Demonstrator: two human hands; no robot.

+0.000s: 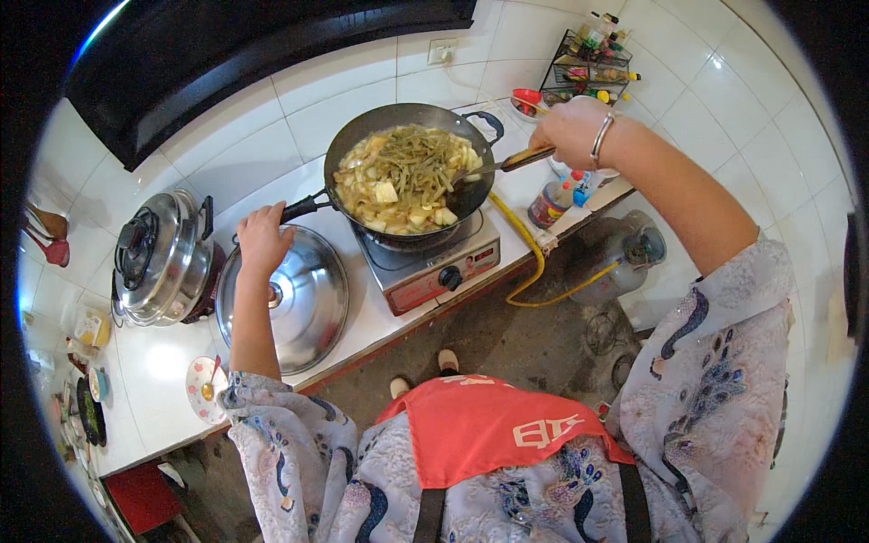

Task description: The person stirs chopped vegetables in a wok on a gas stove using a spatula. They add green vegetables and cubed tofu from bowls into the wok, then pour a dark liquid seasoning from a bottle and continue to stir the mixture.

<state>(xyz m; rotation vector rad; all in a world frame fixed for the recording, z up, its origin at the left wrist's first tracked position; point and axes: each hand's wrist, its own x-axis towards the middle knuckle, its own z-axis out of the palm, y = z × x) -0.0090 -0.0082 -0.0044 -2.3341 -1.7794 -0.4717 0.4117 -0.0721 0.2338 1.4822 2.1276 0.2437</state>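
Note:
A black wok (pixel 353 145) full of green beans and pale potato chunks (pixel 405 176) sits on a single-burner gas stove (pixel 433 262) on the white counter. My left hand (pixel 262 237) is shut on the wok's long black handle (pixel 303 208). My right hand (pixel 572 128), with a silver bangle on the wrist, grips the wooden handle of a metal spatula (pixel 493 166); its blade lies in the food at the wok's right side.
A steel wok lid (pixel 303 308) lies upside down on the counter under my left arm. A lidded steel pot (pixel 163 258) stands at the left. A spice rack (pixel 588 59), a bottle (pixel 549 204), a yellow hose (pixel 534 262) and a gas cylinder (pixel 625 258) are at the right.

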